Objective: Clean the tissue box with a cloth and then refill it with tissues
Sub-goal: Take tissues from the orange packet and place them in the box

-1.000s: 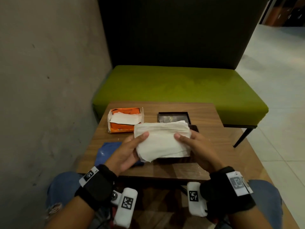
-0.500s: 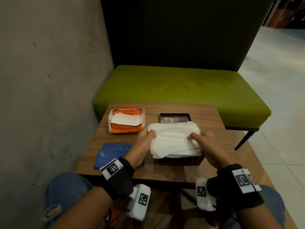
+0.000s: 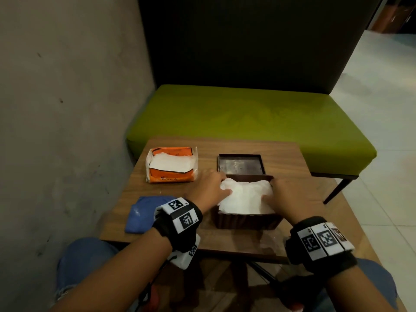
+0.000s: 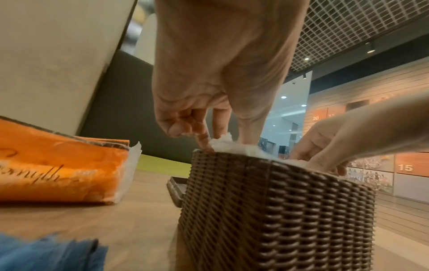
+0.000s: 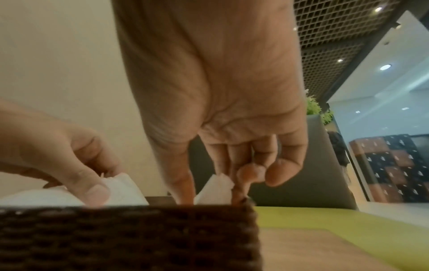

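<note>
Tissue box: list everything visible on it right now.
The tissue box is dark brown, rectangular, with woven wicker-look walls. It stands upright and open-topped on the wooden table, its lid lying separately just behind. Inside, white tissues rise above the rim; the left hand and right hand pinch the stack at opposite ends.

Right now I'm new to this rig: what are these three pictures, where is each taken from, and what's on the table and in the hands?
No machine here: a person works with two bare hands, with tagged cameras strapped to the wrists. The wide picture comes from a head camera looking down; the other two look along each wrist. The left hand and right hand pinch the ends of a white tissue stack sitting in the woven brown tissue box. On the wooden table also lie the box's lid, an opened orange tissue pack and a blue cloth.
</note>
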`<state>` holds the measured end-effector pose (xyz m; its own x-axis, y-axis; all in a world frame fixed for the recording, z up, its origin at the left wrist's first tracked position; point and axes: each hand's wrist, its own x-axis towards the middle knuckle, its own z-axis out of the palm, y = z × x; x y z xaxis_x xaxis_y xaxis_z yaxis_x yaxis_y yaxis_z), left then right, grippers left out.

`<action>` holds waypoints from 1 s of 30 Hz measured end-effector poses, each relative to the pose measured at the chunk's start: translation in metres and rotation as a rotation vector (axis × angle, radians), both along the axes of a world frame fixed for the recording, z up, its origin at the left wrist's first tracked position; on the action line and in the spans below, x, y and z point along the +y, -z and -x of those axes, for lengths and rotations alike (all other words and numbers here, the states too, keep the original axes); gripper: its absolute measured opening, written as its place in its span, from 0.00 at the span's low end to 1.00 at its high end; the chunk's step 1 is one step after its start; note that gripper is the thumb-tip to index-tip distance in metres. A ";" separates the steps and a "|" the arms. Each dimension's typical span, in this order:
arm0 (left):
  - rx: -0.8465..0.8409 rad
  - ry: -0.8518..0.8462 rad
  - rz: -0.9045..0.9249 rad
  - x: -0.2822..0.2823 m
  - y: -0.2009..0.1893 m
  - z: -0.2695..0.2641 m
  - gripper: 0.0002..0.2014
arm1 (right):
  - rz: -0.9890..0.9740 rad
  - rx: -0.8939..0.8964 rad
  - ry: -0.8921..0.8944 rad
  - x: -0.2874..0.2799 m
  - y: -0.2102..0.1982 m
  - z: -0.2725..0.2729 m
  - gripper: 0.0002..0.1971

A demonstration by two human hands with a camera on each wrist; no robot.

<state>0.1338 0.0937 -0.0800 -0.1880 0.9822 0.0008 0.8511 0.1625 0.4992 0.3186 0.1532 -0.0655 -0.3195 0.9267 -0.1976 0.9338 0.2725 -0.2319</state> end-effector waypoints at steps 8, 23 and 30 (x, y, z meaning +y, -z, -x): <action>0.329 0.049 -0.072 -0.016 0.005 -0.016 0.08 | -0.002 0.088 -0.107 -0.025 -0.009 0.019 0.20; 0.185 -0.170 0.096 0.031 -0.011 0.122 0.13 | 0.255 0.022 -0.169 -0.028 0.018 0.040 0.19; 0.554 0.125 0.445 0.047 0.036 0.146 0.30 | 0.263 0.031 -0.160 -0.026 0.021 0.039 0.20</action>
<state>-0.0125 0.1409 -0.1156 -0.1624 0.9257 -0.3415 0.9855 0.1351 -0.1023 0.2795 0.1277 -0.0860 -0.4674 0.7825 -0.4115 0.8750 0.3428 -0.3419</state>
